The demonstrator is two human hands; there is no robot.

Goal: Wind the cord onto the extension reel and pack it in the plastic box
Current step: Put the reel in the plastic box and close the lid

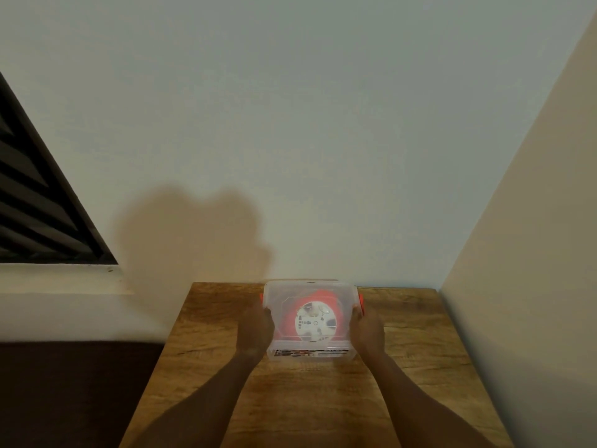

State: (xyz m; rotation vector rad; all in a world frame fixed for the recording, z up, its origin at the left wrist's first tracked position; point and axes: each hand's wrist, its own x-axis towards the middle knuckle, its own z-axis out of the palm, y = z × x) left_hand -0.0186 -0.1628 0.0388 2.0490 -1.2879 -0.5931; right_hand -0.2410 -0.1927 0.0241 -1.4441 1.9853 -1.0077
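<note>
A pale wall point(290, 124) is filling most of the view, meeting a side wall point(533, 253) at the right, with a dark louvred window point(38, 205) at the left. A wooden desk point(226, 383) is standing in the corner, its back edge against the wall and bare wood lying open toward the viewer. The clear plastic box point(310, 349), lid on, is sitting near the back edge, the red-and-white extension reel point(311, 321) showing inside. The left hand point(255, 328) and right hand point(366, 329) are clasping its two short sides.
</note>
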